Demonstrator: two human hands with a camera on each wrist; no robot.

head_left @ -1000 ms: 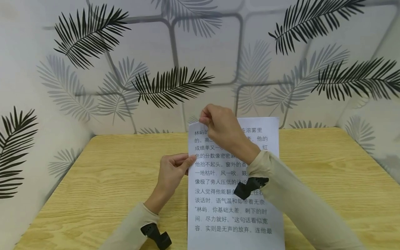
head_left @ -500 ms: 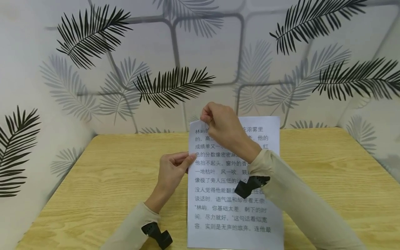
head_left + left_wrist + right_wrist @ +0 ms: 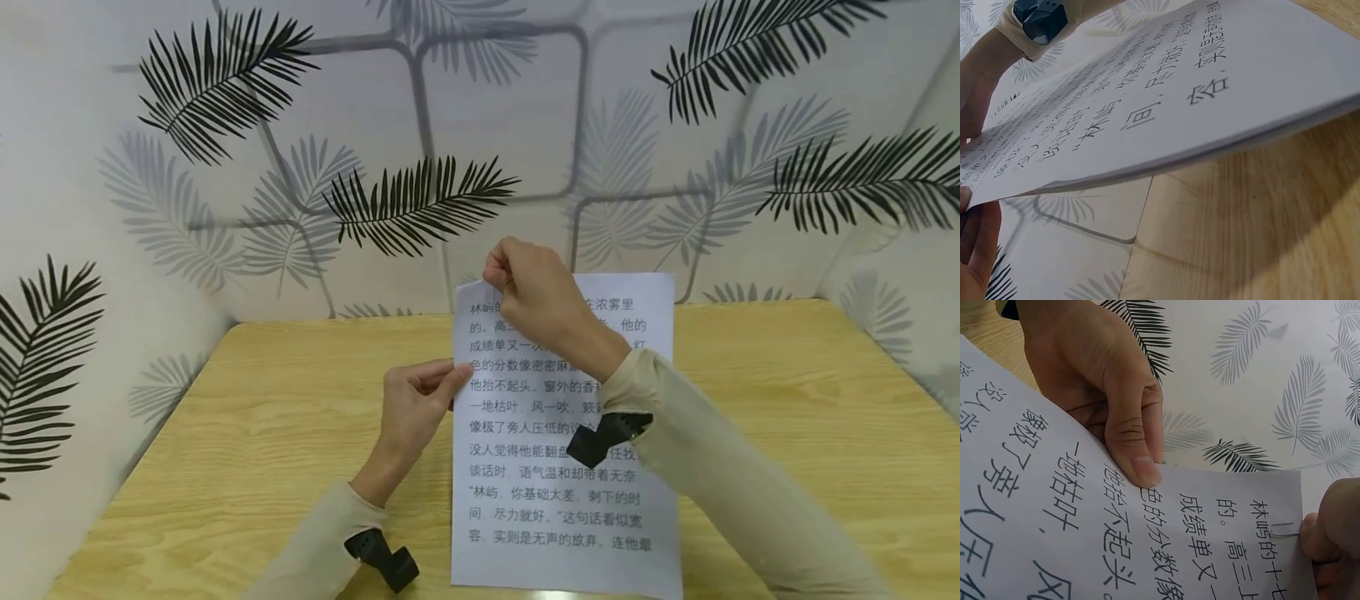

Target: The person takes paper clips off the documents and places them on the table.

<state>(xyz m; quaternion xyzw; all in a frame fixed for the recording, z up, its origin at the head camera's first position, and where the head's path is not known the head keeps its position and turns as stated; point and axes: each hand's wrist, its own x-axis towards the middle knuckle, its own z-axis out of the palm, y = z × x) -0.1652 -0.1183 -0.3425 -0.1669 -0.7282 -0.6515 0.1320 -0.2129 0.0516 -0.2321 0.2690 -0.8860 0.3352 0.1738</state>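
1. White paper sheets (image 3: 555,500), stacked so that thin layers show along one edge, are held above the middle of the worktop (image 3: 300,433), their top reaching past its far edge in the head view.
2. The left hand (image 3: 416,408) pinches their left edge, thumb on top; the right hand (image 3: 543,296), fingers curled, pinches the outer end of a wire paper clip (image 3: 1285,534) at the top edge, near the left corner.
3. Large dark Chinese print covers the top sheet; "林屿", "他抬不起头" and "尽力就好" can be read, while some upper lines are hidden.
4. Yellowish wood grain runs across the worktop, whose far corners are rounded.
5. Behind the far edge stands a pale wall (image 3: 495,108) patterned with black and grey leaves.
6. Beige sleeves (image 3: 720,475) and black wrist devices (image 3: 382,560) show on both arms.
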